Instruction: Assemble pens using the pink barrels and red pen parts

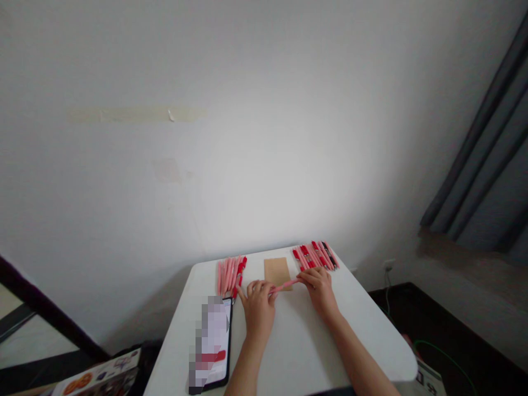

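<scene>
Over the middle of a white table, both my hands hold one pink pen level between them. My left hand has its fingers curled round the pen's left end. My right hand pinches the right end. Just behind the pen lies a small brown card. A row of pink and red pens lies at the far left of the table. A second group of red and pink pens lies at the far right.
A phone lies near the table's left edge, beside my left forearm. A printed box sits low at the left. A white wall stands right behind the table. A grey curtain hangs at the right; cables lie on the dark floor.
</scene>
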Demonstrator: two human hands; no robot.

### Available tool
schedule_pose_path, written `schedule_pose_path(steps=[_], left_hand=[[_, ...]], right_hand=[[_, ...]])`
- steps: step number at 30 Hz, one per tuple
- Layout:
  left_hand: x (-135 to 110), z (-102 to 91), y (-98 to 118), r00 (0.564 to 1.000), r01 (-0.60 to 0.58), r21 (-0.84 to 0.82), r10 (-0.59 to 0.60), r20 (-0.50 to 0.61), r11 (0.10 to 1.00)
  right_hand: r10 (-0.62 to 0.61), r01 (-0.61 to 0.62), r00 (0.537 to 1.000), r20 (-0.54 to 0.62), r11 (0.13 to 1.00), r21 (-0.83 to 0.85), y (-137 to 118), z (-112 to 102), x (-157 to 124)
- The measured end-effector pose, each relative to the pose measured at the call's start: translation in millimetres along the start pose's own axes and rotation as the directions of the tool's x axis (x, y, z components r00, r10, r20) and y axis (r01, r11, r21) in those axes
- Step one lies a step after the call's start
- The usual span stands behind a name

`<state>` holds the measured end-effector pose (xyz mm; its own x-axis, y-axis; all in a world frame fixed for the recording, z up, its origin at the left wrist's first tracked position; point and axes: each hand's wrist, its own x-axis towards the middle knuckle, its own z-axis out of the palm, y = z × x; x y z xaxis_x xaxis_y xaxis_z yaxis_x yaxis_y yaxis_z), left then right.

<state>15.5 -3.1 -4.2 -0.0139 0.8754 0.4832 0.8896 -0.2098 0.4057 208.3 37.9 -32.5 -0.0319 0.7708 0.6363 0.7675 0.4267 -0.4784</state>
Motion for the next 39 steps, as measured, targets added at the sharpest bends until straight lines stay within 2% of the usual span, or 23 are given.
schedule_pose_path(steps=[4, 7, 14, 22, 30, 33, 39], left_hand=[[-1, 1.7, 2, 0.999, 0.002, -0.078, 0.001, 0.041, 0.997], [-1, 3.3, 1, 1.0, 0.02, -0.095, -0.018, 0.025, 0.995], [-1, 2.2, 2, 0.999, 0.028, -0.056, -0.03, -0.039, 0.998], [-1, -0.8, 6, 0.999, 0.038, -0.079, -0.036, 0.031, 0.996], [0, 2.3, 3, 0.999, 0.047, -0.041, -0.047, 0.004, 0.998], [0, 2.2, 1, 0.998, 0.058, -0.035, -0.059, -0.012, 0.998], [1, -2.9, -1, 0.987, 0.139, 0.006, -0.138, -0.086, 0.99]], right_hand=[[-0.015, 0.014, 0.999, 0.032, 1.0, 0.011, -2, -1, 0], [-0.006, 0.004, 0.999, 0.048, 0.999, 0.037, -1, -1, 0], [0.019, -0.02, 1.0, 0.019, 0.999, 0.038, 6, 2, 0], [-0.017, 0.017, 1.0, 0.024, 1.0, 0.021, 5, 3, 0], [-0.039, 0.038, 0.999, 0.028, 0.999, 0.019, 9, 6, 0], [-0.025, 0.025, 1.0, 0.007, 0.999, 0.022, 9, 5, 0], [0.065, -0.063, 0.992, -0.108, 0.998, 0.022, 14, 4, 1]])
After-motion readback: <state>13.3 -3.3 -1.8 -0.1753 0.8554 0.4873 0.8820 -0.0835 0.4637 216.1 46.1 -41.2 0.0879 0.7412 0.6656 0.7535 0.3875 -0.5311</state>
